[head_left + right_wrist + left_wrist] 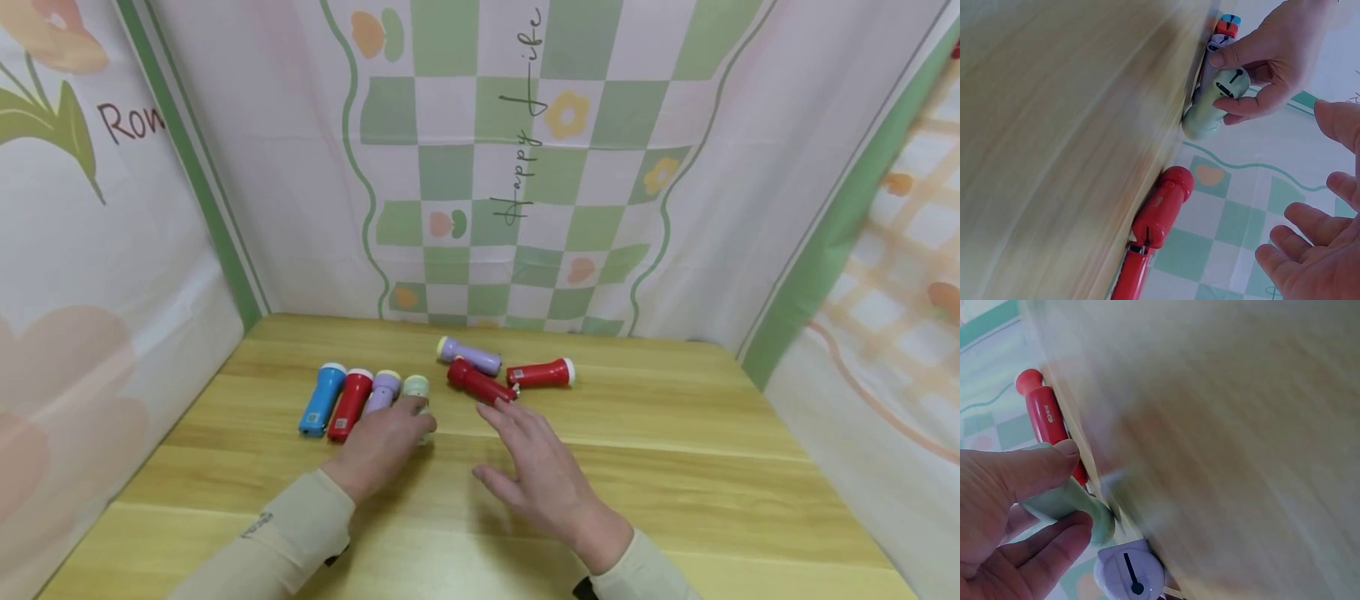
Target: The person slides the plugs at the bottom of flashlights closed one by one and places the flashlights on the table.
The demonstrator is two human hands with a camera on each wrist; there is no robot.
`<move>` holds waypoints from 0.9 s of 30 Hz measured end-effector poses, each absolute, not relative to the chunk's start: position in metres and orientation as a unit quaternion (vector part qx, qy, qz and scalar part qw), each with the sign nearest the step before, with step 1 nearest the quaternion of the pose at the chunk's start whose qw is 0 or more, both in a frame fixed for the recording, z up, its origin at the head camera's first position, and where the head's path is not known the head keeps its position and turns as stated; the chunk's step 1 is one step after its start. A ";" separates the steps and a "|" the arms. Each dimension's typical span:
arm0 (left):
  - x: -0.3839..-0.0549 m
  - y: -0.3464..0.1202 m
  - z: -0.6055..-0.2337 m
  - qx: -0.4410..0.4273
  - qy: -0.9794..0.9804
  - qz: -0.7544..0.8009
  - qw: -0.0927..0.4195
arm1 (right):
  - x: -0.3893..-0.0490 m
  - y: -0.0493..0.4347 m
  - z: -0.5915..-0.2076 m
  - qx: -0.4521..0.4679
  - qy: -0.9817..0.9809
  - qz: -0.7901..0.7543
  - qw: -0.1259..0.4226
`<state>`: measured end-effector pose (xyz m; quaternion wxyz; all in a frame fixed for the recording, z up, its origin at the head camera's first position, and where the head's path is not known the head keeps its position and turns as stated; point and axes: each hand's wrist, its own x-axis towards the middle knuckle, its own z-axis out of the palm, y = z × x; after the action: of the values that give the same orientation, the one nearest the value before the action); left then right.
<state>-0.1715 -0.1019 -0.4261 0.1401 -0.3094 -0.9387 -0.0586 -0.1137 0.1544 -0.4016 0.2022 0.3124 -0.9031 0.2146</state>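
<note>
Fingers and thumb of my left hand grip a pale green flashlight around its body, low over the table, as the left wrist view shows too. Just left of it a purple flashlight, a red flashlight with a white rim and a blue flashlight lie side by side, heads pointing away; the hand hides part of the purple one. My right hand hovers with spread fingers, holding nothing. Its fingertips are near the tail of an all-red flashlight, which lies diagonally on the table.
Behind the all-red flashlight lies another purple flashlight with a yellow rim. To the right, a red flashlight with a white head points right. The wooden table meets printed cloth walls at the back and sides.
</note>
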 end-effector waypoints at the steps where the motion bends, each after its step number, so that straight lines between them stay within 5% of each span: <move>1: -0.171 -0.102 -0.427 -0.309 -0.939 -0.062 0.135 | -0.114 0.154 -0.402 0.313 -0.903 0.215 0.202; 10: -0.171 -0.103 -0.430 -0.307 -0.946 -0.028 0.099 | -0.114 0.153 -0.403 0.313 -0.903 0.215 0.201; 27: -0.165 -0.103 -0.427 -0.305 -0.940 0.057 0.141 | -0.113 0.153 -0.404 0.300 -0.917 0.188 0.183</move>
<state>-0.1655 -0.1032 -0.4269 0.1409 -0.3054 -0.9400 0.0567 -0.1128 0.1529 -0.4044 0.1833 0.2997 -0.9171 0.1884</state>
